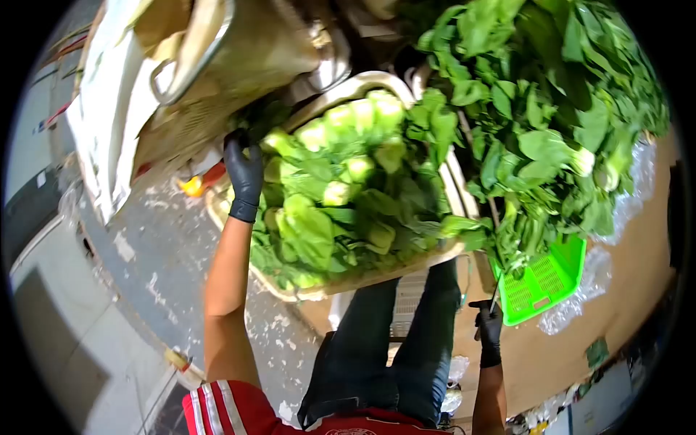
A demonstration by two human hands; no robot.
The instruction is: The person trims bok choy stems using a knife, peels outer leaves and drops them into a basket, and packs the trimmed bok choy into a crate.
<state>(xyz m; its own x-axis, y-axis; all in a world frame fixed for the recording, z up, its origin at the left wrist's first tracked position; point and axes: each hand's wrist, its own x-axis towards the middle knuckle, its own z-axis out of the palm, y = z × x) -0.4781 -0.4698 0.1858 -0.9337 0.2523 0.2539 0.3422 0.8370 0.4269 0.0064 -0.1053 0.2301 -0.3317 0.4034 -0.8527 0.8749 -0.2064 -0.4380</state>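
My left hand (244, 174), in a black glove, is at the left rim of a pale crate (362, 286) packed with bok choy (336, 193). Its fingers are curled on dark, shaded bok choy leaves (262, 116); the fingertips are partly lost in shadow. Lower right, my right hand (487, 326), also black-gloved, is closed around a knife (495, 296) whose thin blade points up. The blade is beside a bright green plastic basket (544, 283). Above that basket lies a large heap of loose bok choy (540, 145), stems and leaves mixed.
A big whitish sack (116, 109) and a metal handle (196, 65) stand at upper left. Clear plastic sheeting (580, 290) lies by the green basket. The grey floor (145, 239) has flaking patches. My legs (391, 326) are below the crate.
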